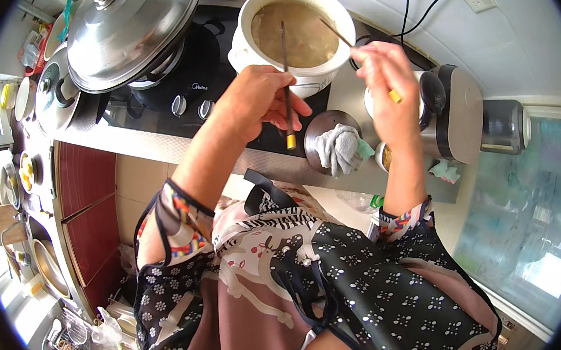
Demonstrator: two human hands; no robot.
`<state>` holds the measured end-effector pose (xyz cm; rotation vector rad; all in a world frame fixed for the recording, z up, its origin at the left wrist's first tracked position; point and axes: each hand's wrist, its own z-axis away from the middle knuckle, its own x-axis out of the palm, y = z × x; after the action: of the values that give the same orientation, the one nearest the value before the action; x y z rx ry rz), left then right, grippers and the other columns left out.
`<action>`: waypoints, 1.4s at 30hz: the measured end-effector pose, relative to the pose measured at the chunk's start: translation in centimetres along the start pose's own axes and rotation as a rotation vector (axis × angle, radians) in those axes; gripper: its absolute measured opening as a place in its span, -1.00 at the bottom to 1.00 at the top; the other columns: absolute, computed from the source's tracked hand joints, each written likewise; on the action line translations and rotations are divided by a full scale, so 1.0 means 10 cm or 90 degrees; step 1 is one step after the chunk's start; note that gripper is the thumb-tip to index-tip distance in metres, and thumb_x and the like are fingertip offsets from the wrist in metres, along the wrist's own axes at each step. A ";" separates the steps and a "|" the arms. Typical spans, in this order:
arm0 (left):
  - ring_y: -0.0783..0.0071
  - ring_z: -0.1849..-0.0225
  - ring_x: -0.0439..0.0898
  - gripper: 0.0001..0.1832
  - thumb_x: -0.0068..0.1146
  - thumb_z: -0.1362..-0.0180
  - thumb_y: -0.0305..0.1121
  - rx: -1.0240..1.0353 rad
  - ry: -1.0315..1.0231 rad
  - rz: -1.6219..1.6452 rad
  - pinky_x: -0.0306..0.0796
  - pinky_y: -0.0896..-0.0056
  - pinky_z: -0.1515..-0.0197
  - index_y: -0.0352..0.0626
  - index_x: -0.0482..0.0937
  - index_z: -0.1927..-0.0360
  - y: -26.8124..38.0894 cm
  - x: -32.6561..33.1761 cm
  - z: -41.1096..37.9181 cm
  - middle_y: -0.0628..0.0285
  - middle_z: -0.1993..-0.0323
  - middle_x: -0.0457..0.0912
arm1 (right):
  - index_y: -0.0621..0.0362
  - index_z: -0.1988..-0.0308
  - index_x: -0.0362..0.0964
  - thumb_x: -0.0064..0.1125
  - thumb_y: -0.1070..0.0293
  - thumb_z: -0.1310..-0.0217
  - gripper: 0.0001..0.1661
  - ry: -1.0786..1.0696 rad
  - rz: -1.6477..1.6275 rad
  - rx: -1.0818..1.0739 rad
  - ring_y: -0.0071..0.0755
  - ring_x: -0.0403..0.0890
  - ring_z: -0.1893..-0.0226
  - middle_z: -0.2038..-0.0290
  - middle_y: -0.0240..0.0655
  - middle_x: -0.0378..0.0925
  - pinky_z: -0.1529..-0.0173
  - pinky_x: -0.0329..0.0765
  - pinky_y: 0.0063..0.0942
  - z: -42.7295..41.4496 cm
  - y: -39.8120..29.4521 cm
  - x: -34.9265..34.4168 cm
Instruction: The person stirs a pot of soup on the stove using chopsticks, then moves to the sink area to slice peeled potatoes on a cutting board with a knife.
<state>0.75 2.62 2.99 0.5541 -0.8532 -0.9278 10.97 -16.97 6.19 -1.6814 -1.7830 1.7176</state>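
A white ceramic pot of cloudy brownish soup stands at the back of the counter. My left hand, in front of its rim, grips a dark chopstick with a yellow end. That chopstick's thin tip reaches over the soup. Right of the pot, my right hand is closed around a second dark chopstick, which slants over the rim. Its yellow end shows below the fingers. Whether either tip dips into the soup, I cannot tell.
A large steel-lidded pan sits on the black glass cooktop at left. A grey cloth lies on a round dark lid near the counter edge. Appliances, including a beige one, stand at right, below plugged-in cords.
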 end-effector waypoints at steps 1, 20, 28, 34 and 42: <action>0.31 0.62 0.62 -0.75 -0.06 -0.42 -0.35 0.006 -0.022 0.007 0.39 0.45 0.61 -0.39 0.51 0.15 -0.05 0.00 -0.10 -0.12 0.44 0.71 | 0.28 0.02 0.61 0.13 0.47 -0.44 -0.79 -0.006 0.010 -0.020 -0.33 0.65 0.30 0.11 -0.18 0.56 0.10 0.60 -0.37 0.08 -0.01 0.04; 0.49 0.73 0.32 -0.66 0.03 -0.43 -0.23 -0.003 -0.122 0.008 0.11 0.45 0.65 -0.40 0.57 0.09 -0.88 -0.14 0.77 -0.07 0.45 0.71 | 0.34 0.12 0.59 0.00 0.20 -0.55 -0.60 -0.010 -0.106 0.207 -0.53 0.58 0.64 0.38 -0.21 0.66 0.56 0.45 -0.61 -0.26 -0.10 0.45; 0.50 0.72 0.38 -0.84 0.10 -0.37 -0.40 -0.054 0.237 0.209 0.17 0.52 0.67 -0.29 0.58 0.12 -2.48 -1.97 2.07 -0.01 0.51 0.68 | 0.27 0.14 0.58 0.15 0.26 -0.37 -0.72 0.093 -0.161 0.259 -0.49 0.61 0.68 0.45 -0.13 0.70 0.67 0.38 -0.62 -0.94 0.47 0.62; 0.46 0.72 0.39 -0.89 0.08 -0.36 -0.42 0.003 0.533 0.471 0.21 0.49 0.68 -0.20 0.54 0.11 -3.74 -2.86 3.47 0.01 0.53 0.66 | 0.23 0.08 0.61 0.14 0.21 -0.42 -0.69 0.116 -0.097 0.238 -0.49 0.59 0.61 0.40 -0.20 0.67 0.54 0.52 -0.56 -0.79 -0.35 0.32; 0.49 0.72 0.33 -0.89 0.05 -0.33 -0.49 0.057 0.506 0.498 0.16 0.49 0.64 -0.27 0.52 0.12 -3.96 -3.09 3.93 -0.01 0.51 0.66 | 0.25 0.05 0.62 0.00 0.20 -0.43 -0.61 0.301 0.077 0.141 -0.48 0.54 0.63 0.32 -0.19 0.71 0.51 0.49 -0.52 -0.11 -0.50 0.50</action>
<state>-59.90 7.10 -16.03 0.5383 -0.3168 0.0749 7.08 -11.16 7.61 -1.9222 -1.2587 1.3437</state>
